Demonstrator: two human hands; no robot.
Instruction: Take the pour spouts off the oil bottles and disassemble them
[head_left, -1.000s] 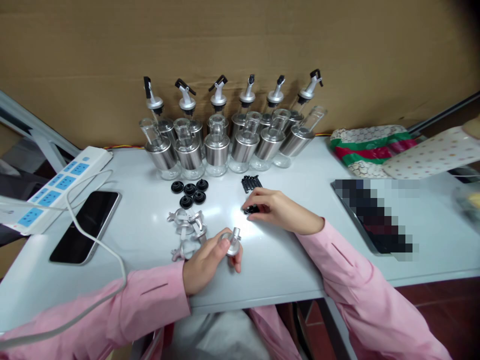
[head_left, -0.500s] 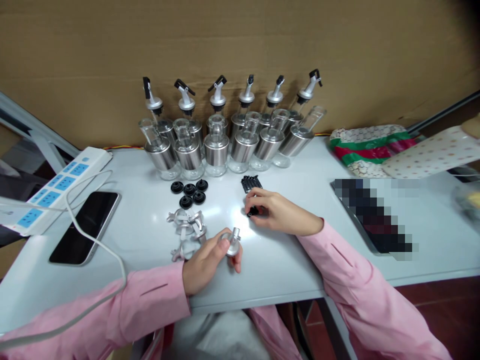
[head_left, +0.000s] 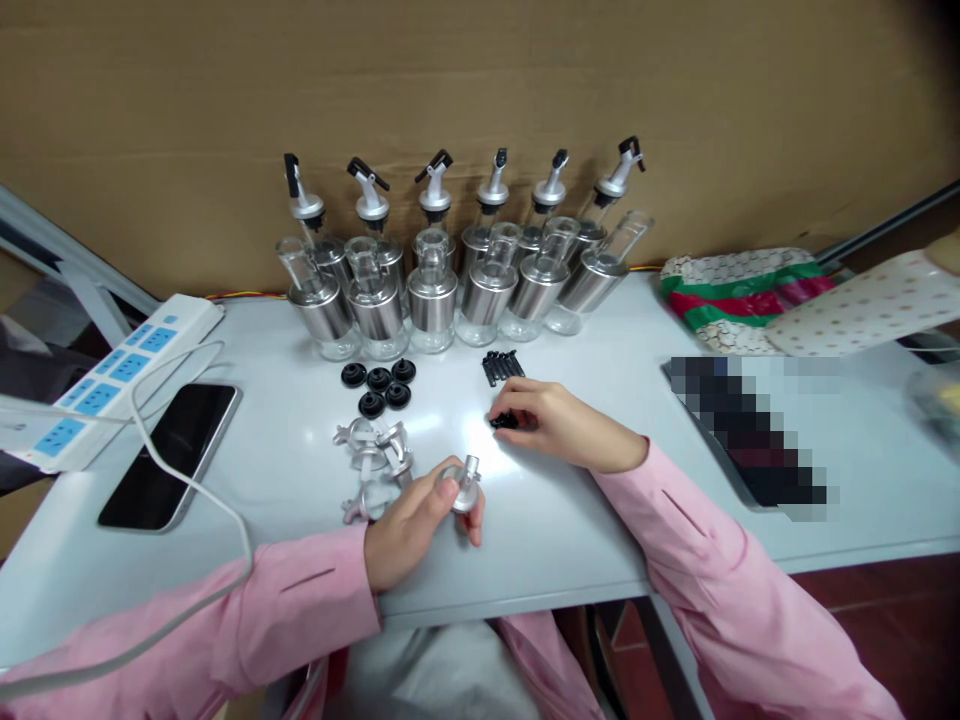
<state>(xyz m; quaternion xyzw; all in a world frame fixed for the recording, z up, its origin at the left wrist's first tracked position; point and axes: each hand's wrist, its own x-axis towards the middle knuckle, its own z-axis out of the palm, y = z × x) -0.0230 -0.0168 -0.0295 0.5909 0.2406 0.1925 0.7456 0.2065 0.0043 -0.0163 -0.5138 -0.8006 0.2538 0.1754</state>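
Observation:
My left hand (head_left: pixel 420 515) is closed on a silver pourer top (head_left: pixel 466 490) near the table's front edge. Beyond it, to the right, the fingers of my right hand (head_left: pixel 551 425) pinch small black parts (head_left: pixel 504 420) at the table surface; the fingers partly hide them. A row of slim black pieces (head_left: pixel 502 367) lies just past that hand. Several silver pourer tops (head_left: pixel 371 455) are heaped left of my left hand. Behind them sit several round black stoppers (head_left: pixel 379 380).
Glass bottles with steel bands (head_left: pixel 433 300) stand in front of bottles with fitted pourers (head_left: pixel 435 195). At left are a phone (head_left: pixel 172 455), a power strip (head_left: pixel 112 380) and a cable. Another person's sleeve (head_left: pixel 870 300) reaches in at right, near a patterned bag (head_left: pixel 720 290).
The black parts at my right fingertips have turned slightly and lie a little further left. My left hand has hardly moved.

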